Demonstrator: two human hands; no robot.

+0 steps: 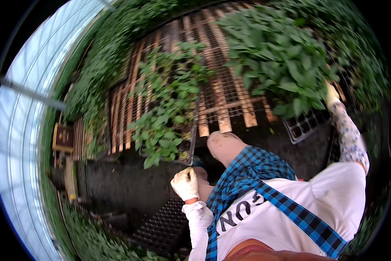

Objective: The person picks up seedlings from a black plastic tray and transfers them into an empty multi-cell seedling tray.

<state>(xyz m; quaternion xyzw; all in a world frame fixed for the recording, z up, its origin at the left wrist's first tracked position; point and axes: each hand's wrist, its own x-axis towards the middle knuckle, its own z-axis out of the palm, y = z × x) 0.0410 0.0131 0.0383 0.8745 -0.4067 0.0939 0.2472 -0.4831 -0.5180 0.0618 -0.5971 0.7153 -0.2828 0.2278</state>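
My left hand (184, 183), in a pale glove, is curled into a fist beside my knee, with nothing visible in it. Just beyond it is the near end of a black seedling tray (193, 143) bearing young leafy plants (164, 111). On my right, my gloved right hand (332, 94) reaches to the side of another black cell tray (301, 130). Dense broad-leaved seedlings (280, 62) cover most of that tray, and several near cells show dark soil. Leaves hide the right fingers, so their grip cannot be made out.
A slatted wooden bench with wire mesh (223, 91) lies ahead under the trays. Stacked black cell trays (163, 225) sit low at left. Dark ground sheet (123, 182) covers the floor. More plants (104, 62) line the far left, near a brown box (63, 137) and a translucent greenhouse wall (26, 120).
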